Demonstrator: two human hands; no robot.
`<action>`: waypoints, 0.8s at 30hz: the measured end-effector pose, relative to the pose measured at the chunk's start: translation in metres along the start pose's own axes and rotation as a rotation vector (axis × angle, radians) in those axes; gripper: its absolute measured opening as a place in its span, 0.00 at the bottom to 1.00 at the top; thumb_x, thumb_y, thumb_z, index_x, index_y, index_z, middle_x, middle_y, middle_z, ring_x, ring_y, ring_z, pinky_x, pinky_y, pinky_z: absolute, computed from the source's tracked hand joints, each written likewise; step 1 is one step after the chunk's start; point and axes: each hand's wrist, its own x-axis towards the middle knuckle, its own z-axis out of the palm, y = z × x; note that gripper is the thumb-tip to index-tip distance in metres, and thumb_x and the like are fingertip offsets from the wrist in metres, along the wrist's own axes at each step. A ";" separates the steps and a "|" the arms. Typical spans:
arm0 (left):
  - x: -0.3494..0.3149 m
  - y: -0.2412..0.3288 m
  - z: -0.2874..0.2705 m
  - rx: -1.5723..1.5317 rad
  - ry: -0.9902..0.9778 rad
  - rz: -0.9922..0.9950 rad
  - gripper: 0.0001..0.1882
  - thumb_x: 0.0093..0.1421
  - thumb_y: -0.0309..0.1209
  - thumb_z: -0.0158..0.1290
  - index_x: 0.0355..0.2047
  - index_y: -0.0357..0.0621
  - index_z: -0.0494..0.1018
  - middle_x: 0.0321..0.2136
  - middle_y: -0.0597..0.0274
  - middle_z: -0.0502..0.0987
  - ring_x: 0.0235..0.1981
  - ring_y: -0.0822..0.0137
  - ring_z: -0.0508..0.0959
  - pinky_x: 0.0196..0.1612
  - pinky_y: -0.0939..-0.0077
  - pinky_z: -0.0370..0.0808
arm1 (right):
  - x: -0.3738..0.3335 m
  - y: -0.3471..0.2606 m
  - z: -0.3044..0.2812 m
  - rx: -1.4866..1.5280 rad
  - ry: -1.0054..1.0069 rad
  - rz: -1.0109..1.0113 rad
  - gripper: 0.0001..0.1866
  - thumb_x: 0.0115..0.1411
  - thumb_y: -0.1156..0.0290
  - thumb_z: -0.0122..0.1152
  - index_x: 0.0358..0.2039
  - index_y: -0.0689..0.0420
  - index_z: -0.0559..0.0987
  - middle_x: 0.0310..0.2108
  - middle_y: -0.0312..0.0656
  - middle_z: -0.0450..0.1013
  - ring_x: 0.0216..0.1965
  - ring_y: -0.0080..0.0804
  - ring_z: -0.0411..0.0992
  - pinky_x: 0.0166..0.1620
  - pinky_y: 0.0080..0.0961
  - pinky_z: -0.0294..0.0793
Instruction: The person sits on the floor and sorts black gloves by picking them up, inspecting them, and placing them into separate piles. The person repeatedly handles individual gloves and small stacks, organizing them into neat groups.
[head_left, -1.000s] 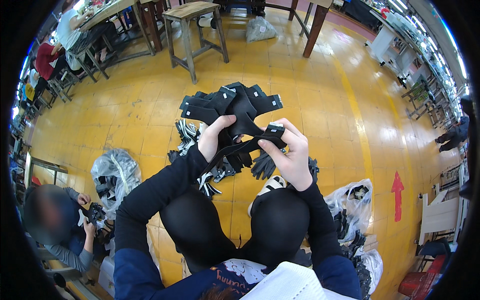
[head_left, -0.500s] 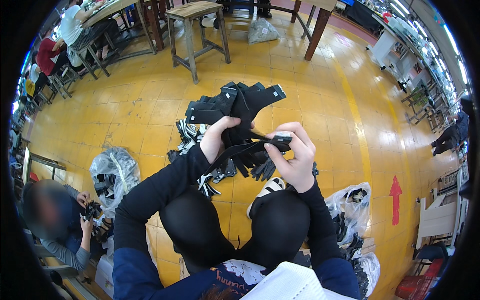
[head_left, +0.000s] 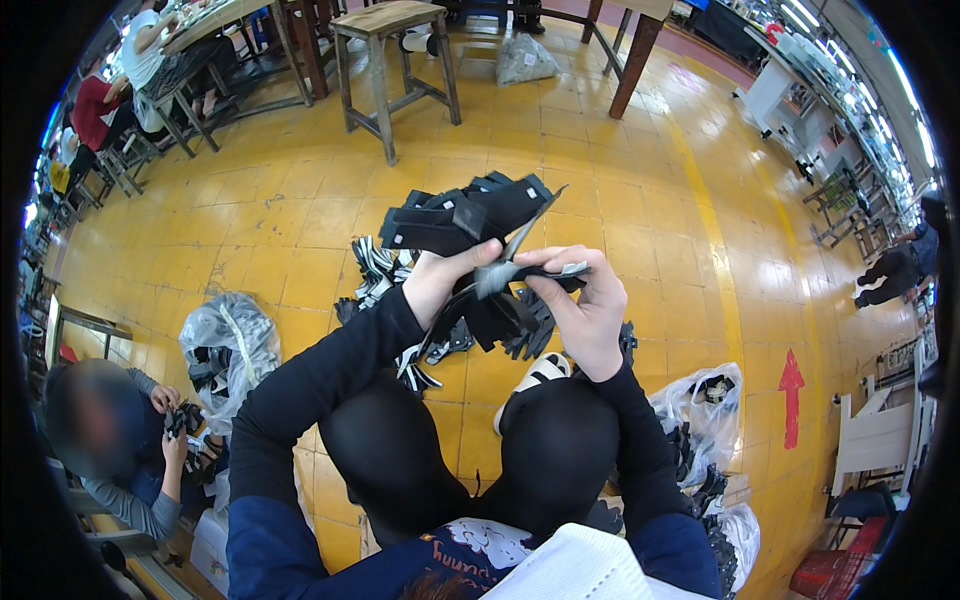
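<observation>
A fanned bunch of black strap-like pieces (head_left: 430, 238), several with a small white label at the end, sticks out beyond my left hand (head_left: 448, 280), which grips it with the thumb on top. To its right, my right hand (head_left: 585, 300) pinches another black strap (head_left: 552, 274) with a pale tag at its end. Between the hands a grey, motion-blurred part crosses the straps, and a thin end points up and right. Beneath my hands, piles of black pieces (head_left: 530, 335) and black-and-white pieces (head_left: 378, 275) lie on the floor.
Clear plastic bags (head_left: 235, 345) of dark pieces stand at the left, and another bag (head_left: 715, 400) is at the right. A co-worker (head_left: 120, 440) sits at the left handling dark pieces. A wooden stool (head_left: 390, 25) stands ahead. A red arrow (head_left: 791, 400) marks the yellow floor.
The strap pieces between my hands have shifted and turned, with a thin end now standing up. My right hand has moved slightly left, closer to my left hand.
</observation>
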 end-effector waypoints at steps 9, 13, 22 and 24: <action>0.009 -0.011 -0.005 -0.369 -0.214 -0.020 0.10 0.62 0.38 0.49 0.32 0.44 0.66 0.26 0.65 0.70 0.32 0.70 0.76 0.38 0.78 0.74 | 0.010 0.000 -0.009 -0.437 -0.087 -0.462 0.11 0.47 0.82 0.66 0.32 0.55 0.81 0.32 0.34 0.80 0.45 0.37 0.73 0.51 0.35 0.70; 0.002 0.000 0.002 -0.147 -0.057 -0.081 0.15 0.60 0.31 0.56 0.44 0.34 0.73 0.37 0.58 0.78 0.36 0.71 0.79 0.40 0.77 0.78 | 0.000 0.012 -0.003 -0.230 0.140 -0.198 0.13 0.46 0.84 0.68 0.32 0.57 0.79 0.51 0.47 0.70 0.47 0.40 0.71 0.52 0.36 0.68; 0.010 0.004 -0.004 0.101 0.111 0.176 0.11 0.65 0.37 0.49 0.34 0.41 0.73 0.30 0.67 0.75 0.31 0.74 0.74 0.38 0.79 0.71 | 0.005 0.003 -0.009 -0.280 -0.066 -0.430 0.11 0.43 0.86 0.65 0.28 0.59 0.81 0.36 0.43 0.76 0.37 0.35 0.77 0.40 0.25 0.77; 0.006 0.005 -0.010 0.094 0.148 0.228 0.11 0.65 0.38 0.49 0.32 0.42 0.72 0.29 0.69 0.72 0.33 0.75 0.72 0.39 0.81 0.69 | -0.001 0.005 -0.013 -0.324 -0.129 -0.491 0.13 0.39 0.85 0.65 0.28 0.57 0.83 0.36 0.40 0.77 0.36 0.34 0.77 0.37 0.24 0.75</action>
